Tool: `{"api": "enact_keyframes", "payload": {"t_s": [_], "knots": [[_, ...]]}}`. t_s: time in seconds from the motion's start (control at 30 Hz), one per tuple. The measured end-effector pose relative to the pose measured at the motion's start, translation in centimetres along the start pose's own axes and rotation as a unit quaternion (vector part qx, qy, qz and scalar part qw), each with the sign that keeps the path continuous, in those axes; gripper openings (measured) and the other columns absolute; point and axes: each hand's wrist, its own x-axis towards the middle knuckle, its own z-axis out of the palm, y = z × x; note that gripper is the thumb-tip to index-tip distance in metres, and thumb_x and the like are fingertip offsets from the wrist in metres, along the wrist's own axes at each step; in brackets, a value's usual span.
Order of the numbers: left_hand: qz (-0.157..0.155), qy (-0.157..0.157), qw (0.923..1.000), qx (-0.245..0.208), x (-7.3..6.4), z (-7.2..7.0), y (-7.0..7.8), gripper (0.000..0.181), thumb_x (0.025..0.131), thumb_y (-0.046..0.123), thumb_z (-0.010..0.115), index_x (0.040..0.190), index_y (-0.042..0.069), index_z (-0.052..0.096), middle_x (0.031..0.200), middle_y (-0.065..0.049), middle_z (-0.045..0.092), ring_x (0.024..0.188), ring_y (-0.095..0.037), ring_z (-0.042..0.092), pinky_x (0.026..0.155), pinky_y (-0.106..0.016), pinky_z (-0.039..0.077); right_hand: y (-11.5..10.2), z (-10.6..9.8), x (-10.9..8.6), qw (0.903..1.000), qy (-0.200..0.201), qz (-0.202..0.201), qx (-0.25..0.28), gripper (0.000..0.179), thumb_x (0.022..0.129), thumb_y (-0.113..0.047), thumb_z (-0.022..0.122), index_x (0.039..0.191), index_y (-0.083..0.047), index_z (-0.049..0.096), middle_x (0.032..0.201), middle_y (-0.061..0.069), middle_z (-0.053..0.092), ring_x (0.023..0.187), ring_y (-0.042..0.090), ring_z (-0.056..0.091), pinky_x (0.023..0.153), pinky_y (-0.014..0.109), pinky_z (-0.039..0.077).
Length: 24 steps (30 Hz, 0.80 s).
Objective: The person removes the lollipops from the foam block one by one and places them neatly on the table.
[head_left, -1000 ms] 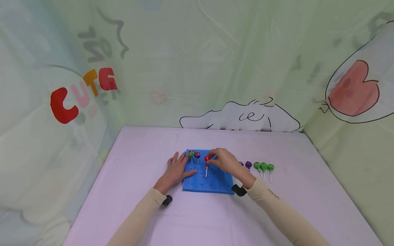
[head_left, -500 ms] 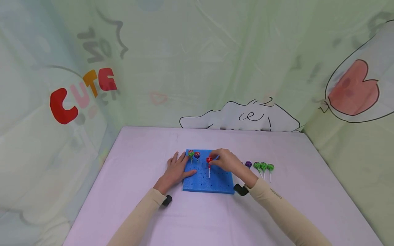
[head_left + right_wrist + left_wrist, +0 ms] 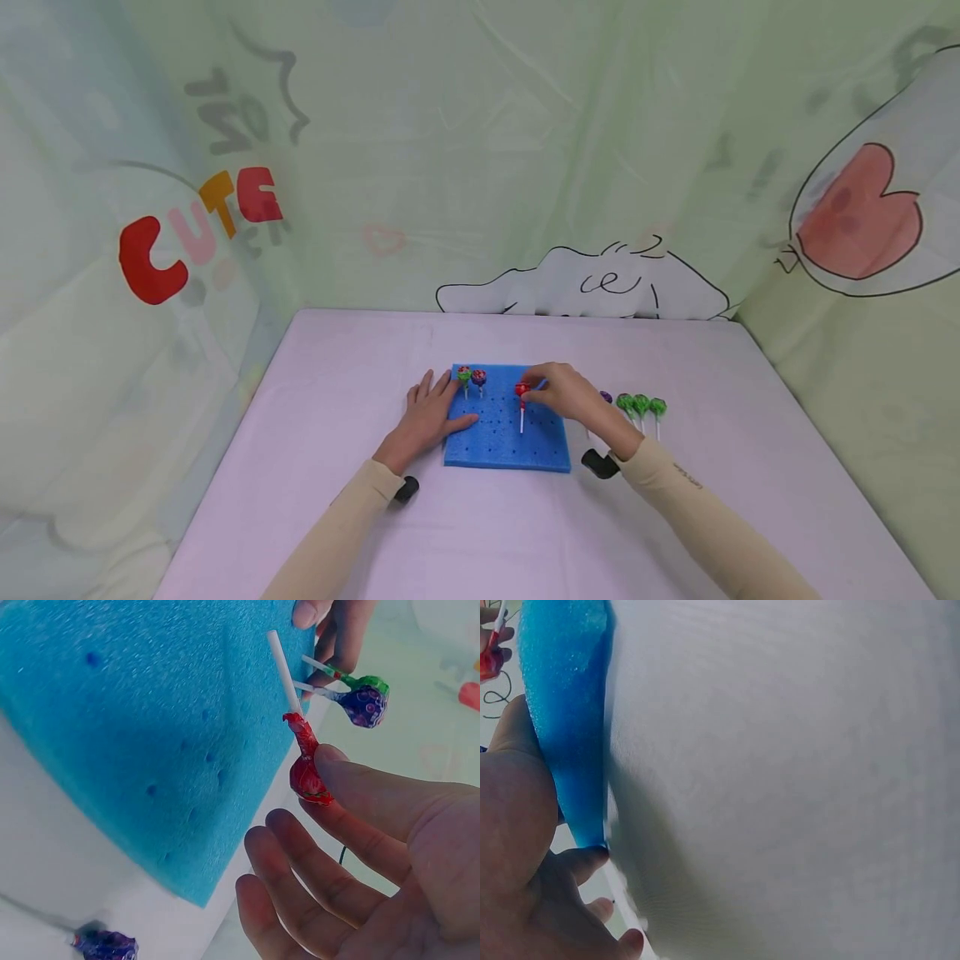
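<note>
My right hand (image 3: 562,392) pinches a red lollipop (image 3: 309,776) by its wrapped head between thumb and forefinger, the other fingers spread. Its white stick points down over the right part of a blue foam board (image 3: 506,446) dotted with small holes. The stick's tip is free of the foam in the right wrist view. My left hand (image 3: 430,417) rests on the board's left edge, thumb on top and fingers spread. A green lollipop (image 3: 464,377) and a purple one (image 3: 479,379) stand upright in the board near its far left corner.
To the right of the board, several green lollipops (image 3: 641,405) lie on the pale tablecloth (image 3: 360,350). A purple lollipop (image 3: 109,945) lies there too, partly behind my right forearm in the head view. Printed curtains (image 3: 480,167) surround the table.
My right hand has carried the red lollipop to the right over the board, its stick still pointing down. My left hand stays where it was.
</note>
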Motion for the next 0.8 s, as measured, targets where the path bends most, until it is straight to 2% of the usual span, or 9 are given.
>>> {"api": "enact_keyframes", "payload": {"t_s": [0.6,0.8], "knots": [[0.006,0.003,1.0000,0.000,-0.1,-0.2,0.1,0.081,0.096,0.061,0.056,0.157,0.013,0.034,0.167,-0.017,0.023,0.155,-0.045,0.006,0.120,-0.064,0.013,1.9,-1.3,-1.4,0.9998,-0.002,0.000,0.021,0.025,0.094,-0.014,0.071,0.116,-0.004,0.072,0.108,0.013,0.073,0.092,0.024,0.067,0.079,0.037,0.059],[0.006,0.002,1.0000,-0.003,-0.1,-0.2,0.0,0.082,0.096,0.061,0.056,0.158,0.013,0.032,0.167,-0.017,0.022,0.155,-0.045,0.006,0.121,-0.064,0.012,2.4,-1.8,-1.5,0.9996,-0.005,0.011,0.024,0.025,0.094,-0.015,0.071,0.117,-0.005,0.072,0.107,0.012,0.072,0.094,0.024,0.067,0.079,0.037,0.059]]}}
